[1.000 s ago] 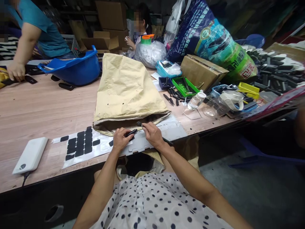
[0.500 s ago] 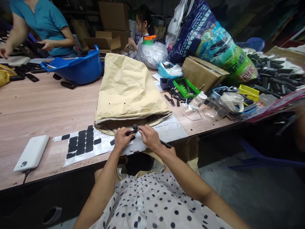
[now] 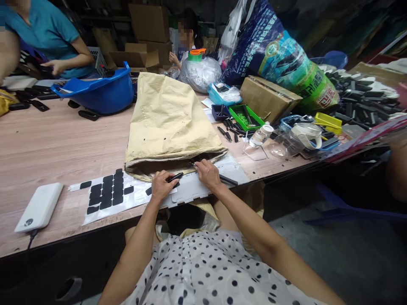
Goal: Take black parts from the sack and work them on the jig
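My left hand is closed around a short black stick-like piece, near the front edge of the table. To its right and apart from it, my right hand is closed in a pinch. A small dark, shiny bit shows at its fingertips, in front of the sack's mouth; its kind cannot be made out. From behind the right hand sticks out a black rod-like handle, its grip hidden by the hand. A beige sack lies with its opening towards me. Beneath the hands is a grey-white board.
Left lie a sheet of black stickers and a white power bank with a cable. A blue basin, green tray, bottle and clear jug stand farther off. A co-worker stands across the table.
My hands have come apart: the right hand moved up and to the right with the rod-like handle, away from the black piece in my left hand. The camera view shifted slightly.
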### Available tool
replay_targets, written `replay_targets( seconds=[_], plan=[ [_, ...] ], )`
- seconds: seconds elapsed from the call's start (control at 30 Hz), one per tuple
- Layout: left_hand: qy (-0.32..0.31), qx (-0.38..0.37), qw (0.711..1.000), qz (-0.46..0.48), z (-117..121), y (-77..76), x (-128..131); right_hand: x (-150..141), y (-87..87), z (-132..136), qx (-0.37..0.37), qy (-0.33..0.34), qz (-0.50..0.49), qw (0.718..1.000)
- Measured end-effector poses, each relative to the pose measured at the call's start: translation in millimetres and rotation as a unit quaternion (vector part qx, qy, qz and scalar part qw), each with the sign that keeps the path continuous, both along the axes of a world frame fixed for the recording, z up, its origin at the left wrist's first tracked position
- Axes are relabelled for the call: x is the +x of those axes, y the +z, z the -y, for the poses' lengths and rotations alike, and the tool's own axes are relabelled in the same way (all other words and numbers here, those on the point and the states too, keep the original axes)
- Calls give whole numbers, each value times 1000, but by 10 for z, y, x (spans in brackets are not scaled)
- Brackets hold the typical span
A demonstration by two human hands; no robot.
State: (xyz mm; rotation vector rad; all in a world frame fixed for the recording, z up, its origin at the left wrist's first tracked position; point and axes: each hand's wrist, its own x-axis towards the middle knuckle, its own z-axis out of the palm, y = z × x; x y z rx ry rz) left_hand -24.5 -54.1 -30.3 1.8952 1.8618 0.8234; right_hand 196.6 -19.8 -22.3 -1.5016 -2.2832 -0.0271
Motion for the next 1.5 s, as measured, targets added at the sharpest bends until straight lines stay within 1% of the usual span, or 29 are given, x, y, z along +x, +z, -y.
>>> replay_targets(
  seconds=[0.17, 0.27, 0.33, 0.4, 0.47, 0.5, 0.57, 0.63, 0.73, 0.8, 0.83, 0.87, 0.93, 1.0, 1.03, 1.1, 1.2, 1.27, 1.33, 1.4, 1.5],
  plan=[
    [2, -3, 1000, -6, -4, 7, -7, 97, -113, -85, 13, 2, 23, 1000],
    [-9, 5, 1000, -13, -5, 44, -26, 82, -126, -78, 11, 0, 27, 1000],
    [-17, 24, 999, -18, 51, 93, -19, 68, -119, -77, 8, 1, 29, 1000],
    [-40, 55, 998, -13, 195, 153, 23, 58, -115, -79, 7, 1, 28, 1000],
    [-91, 78, 993, 13, 433, 196, 103, 52, -117, -83, 7, 0, 28, 1000],
    [-126, 78, 988, 33, 573, 201, 154, 49, -120, -84, 7, -2, 28, 1000],
    [-191, 41, 979, 64, 852, 168, 259, 43, -126, -84, 8, -5, 30, 1000],
    [-215, -28, 975, 54, 1074, 76, 343, 36, -125, -83, 8, -8, 31, 999],
    [-188, -128, 974, -14, 1235, -107, 395, 25, -113, -80, 6, -11, 31, 999],
    [-168, -160, 972, -46, 1242, -181, 390, 18, -104, -80, 6, -11, 31, 999],
    [-165, -167, 971, -45, 1221, -185, 383, 16, -101, -80, 6, -11, 31, 999],
    [-165, -170, 971, -30, 1183, -163, 378, 13, -100, -80, 6, -11, 31, 999],
    [-167, -166, 972, 24, 1050, -51, 375, 11, -102, -80, 8, -12, 29, 999],
    [-149, -140, 976, 70, 825, 118, 381, 12, -106, -75, 13, -9, 26, 1000],
    [-129, -115, 982, 76, 677, 207, 386, 14, -107, -71, 16, -4, 24, 1000],
    [-78, -76, 993, 52, 332, 359, 397, 18, -103, -56, 20, 14, 20, 999],
    [-9, -76, 997, -31, -207, 486, 432, 17, -81, -29, 21, 45, 22, 999],
    [21, -94, 992, -82, -514, 507, 483, 8, -62, -15, 18, 56, 26, 998],
    [27, -98, 989, -107, -770, 493, 564, -7, -47, -8, 16, 57, 28, 998],
    [3, -88, 991, -101, -991, 452, 674, -24, -40, -5, 14, 54, 30, 998],
    [-60, -76, 993, -74, -1277, 358, 880, -43, -41, -1, 9, 48, 36, 998]
  ],
)
